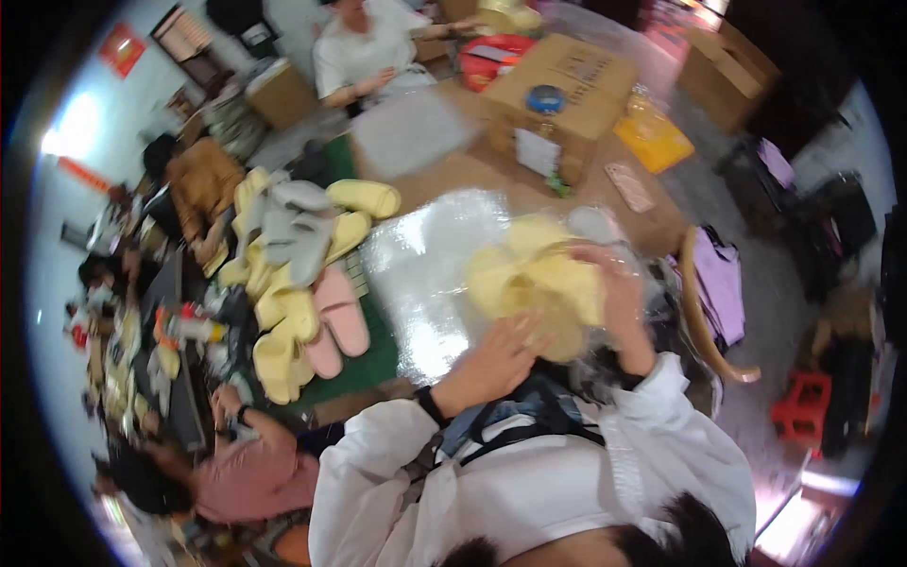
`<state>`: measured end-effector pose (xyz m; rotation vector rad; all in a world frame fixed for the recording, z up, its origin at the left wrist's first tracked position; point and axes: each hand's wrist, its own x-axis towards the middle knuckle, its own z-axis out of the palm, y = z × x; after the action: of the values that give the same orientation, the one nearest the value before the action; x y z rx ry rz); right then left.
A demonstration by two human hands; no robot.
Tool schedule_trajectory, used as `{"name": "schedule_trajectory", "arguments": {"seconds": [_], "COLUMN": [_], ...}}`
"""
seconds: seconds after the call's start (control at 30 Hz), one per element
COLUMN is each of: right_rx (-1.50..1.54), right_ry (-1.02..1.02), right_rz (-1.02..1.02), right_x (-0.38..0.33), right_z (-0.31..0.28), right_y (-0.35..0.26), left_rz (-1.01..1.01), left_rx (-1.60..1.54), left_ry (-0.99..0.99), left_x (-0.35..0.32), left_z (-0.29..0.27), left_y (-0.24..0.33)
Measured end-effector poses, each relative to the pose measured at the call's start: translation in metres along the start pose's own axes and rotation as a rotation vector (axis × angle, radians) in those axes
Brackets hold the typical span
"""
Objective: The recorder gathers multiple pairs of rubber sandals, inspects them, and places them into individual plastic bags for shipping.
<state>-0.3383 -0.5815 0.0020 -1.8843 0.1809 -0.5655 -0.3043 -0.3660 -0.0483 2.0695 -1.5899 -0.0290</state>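
Yellow slippers (491, 282), smeared by motion, are between my hands over the near side of the table. My right hand (619, 291) grips a slipper at its right side, with fingers curled over its upper edge. My left hand (499, 361) rests against the near part of the slippers, its fingers stretched out and somewhat blurred. Beneath and to the left lies a stack of shiny clear plastic bags (416, 283). Whether a bag is round the slippers I cannot tell.
To the left, yellow, grey (298, 231) and pink slippers (342, 317) pile on a green mat (373, 364). A cardboard box (567, 90) bearing a blue tape roll (546, 99) stands ahead, near a phone (629, 187). Co-workers sit opposite and left. A curved wooden armrest (694, 302) is right.
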Motion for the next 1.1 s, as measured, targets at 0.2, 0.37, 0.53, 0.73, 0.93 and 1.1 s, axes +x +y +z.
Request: {"name": "schedule_trajectory", "arguments": {"seconds": [0.2, 0.37, 0.53, 0.73, 0.93, 1.1], "right_rx": [-0.396, 0.331, -0.084, -0.756, -0.457, -0.639], "right_ry": [-0.048, 0.286, 0.161, 0.278, -0.090, -0.898], "right_rz": [-0.278, 0.552, 0.524, 0.337, 0.162, 0.024], "right_x": [0.009, -0.042, -0.054, -0.031, 0.016, -0.007], "right_z": [-0.062, -0.088, -0.121, -0.083, -0.010, 0.161], "right_y": [0.039, 0.191, 0.224, 0.098, 0.103, 0.067], "left_rz": [-0.242, -0.411, -0.477, -0.535, -0.620, -0.780], "left_rx": [-0.120, -0.215, -0.218, -0.193, -0.088, -0.097], "left_ry": [-0.052, -0.093, -0.077, -0.052, 0.059, 0.320], "left_x": [-0.036, -0.066, -0.073, -0.077, -0.103, -0.165], "left_z": [0.019, 0.037, 0.050, 0.039, 0.014, -0.039], "left_y": [-0.026, -0.036, -0.045, -0.061, -0.104, -0.123]}}
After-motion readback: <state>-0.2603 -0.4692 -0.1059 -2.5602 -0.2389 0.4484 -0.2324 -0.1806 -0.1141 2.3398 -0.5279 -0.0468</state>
